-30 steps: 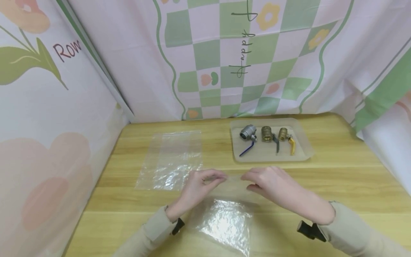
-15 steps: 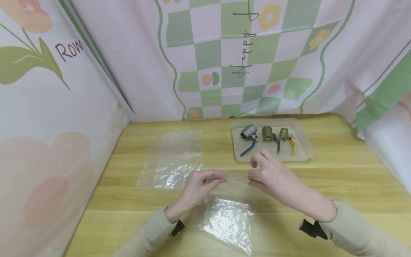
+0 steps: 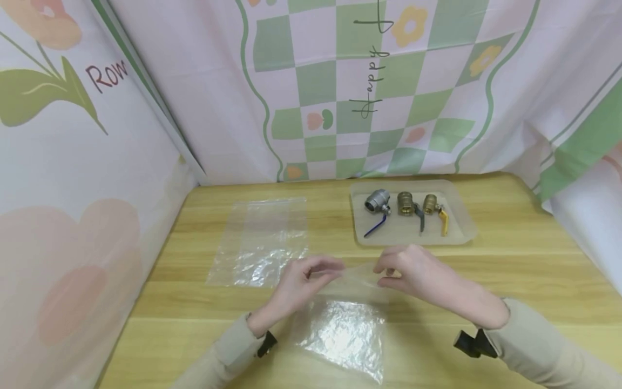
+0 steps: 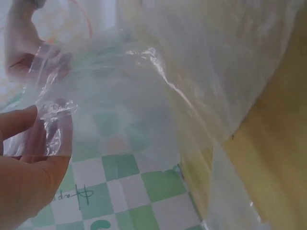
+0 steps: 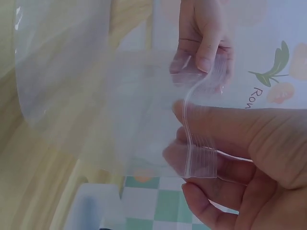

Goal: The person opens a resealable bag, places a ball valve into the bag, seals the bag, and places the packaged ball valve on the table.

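Note:
Between my two hands a clear zip-lock bag point(image 3: 342, 337) is stretched by its mouth, its crinkled lower part hanging toward the table's near side. My left hand point(image 3: 303, 281) pinches one top corner of it. At the other corner, my right hand point(image 3: 420, 278) grips the zip strip point(image 5: 188, 124) between thumb and fingers. In the right wrist view the right thumb lies over the strip, with fingers showing through the film behind it. The left wrist view has the left thumb and fingers point(image 4: 24, 167) on either side of the bag's edge. Whether the mouth is parted I cannot tell.
A second clear bag point(image 3: 262, 243) lies flat on the wooden table point(image 3: 170, 302) to the left. At the back right a translucent tray point(image 3: 413, 239) holds three valves: a silver one point(image 3: 377, 200), a brass one point(image 3: 405, 203) and a smaller brass one point(image 3: 430, 204). Printed curtains surround the table.
My right hand's fingers lifted from the bag's edge half a second ago, then came back down toward the thumb. The left hand keeps its pinch, and the bag has shifted only slightly.

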Motion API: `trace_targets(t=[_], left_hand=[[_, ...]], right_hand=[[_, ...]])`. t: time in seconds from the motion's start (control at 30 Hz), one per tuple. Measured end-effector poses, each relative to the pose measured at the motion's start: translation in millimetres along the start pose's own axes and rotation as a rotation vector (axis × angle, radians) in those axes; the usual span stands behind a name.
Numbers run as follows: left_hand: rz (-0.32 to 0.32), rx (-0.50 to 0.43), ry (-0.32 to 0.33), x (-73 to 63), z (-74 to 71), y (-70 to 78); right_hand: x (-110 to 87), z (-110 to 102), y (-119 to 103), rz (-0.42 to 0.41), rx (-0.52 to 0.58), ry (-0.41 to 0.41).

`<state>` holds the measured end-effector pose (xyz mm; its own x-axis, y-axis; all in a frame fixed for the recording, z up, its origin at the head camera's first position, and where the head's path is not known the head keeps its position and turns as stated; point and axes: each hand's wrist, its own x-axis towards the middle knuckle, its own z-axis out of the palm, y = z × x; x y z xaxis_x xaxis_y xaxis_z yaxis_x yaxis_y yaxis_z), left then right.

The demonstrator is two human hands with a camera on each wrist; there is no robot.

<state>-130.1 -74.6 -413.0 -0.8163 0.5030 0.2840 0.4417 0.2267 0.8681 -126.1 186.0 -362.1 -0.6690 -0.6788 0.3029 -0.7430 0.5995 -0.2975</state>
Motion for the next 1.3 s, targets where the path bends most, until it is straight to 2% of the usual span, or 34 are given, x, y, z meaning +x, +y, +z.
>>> trace_targets(t=[0.1,0.2,0.27,0.33,0.4,0.63,0.9,1.03,1.13,1.3], left_hand=[[0.116,0.082,-0.071,1.1,-3.6,0.8],[0.252,0.237,-0.137,2.5,-7.6,2.6],[0.311,0.336,-0.161,2.7,-9.7,3.3],[0.334,0.396,-0.178,2.9,-10.6,4.2],[0.330,0.412,-0.193,2.7,-10.7,5.1],[0.271,0.358,-0.199,2.7,-10.3,6.1],[0.285,0.386,-0.212,2.8,-10.7,7.8],[0.244,0.400,-0.224,5.6,-11.1,12.4],[0.197,0.420,-0.205,9.4,-11.5,18.1],[0.128,0.489,-0.194,13.4,-11.4,28.7]], right_hand=[[1.2,-1.2,-0.7,0.009,0.025,-0.015],[2.5,-1.8,-1.5,0.010,0.035,-0.026],[3.1,-1.2,-1.5,0.001,0.036,-0.029],[3.3,-1.1,-1.7,-0.007,0.034,-0.031],[3.2,-1.1,-2.0,-0.021,0.030,-0.027],[2.3,-1.9,-3.0,-0.059,0.036,-0.021],[1.7,-5.4,-3.4,-0.057,0.042,-0.047],[3.2,-6.7,-5.0,-0.073,0.043,-0.060],[5.1,-7.3,-7.1,-0.094,0.048,-0.063],[6.8,-8.4,-11.0,-0.108,0.063,-0.077]])
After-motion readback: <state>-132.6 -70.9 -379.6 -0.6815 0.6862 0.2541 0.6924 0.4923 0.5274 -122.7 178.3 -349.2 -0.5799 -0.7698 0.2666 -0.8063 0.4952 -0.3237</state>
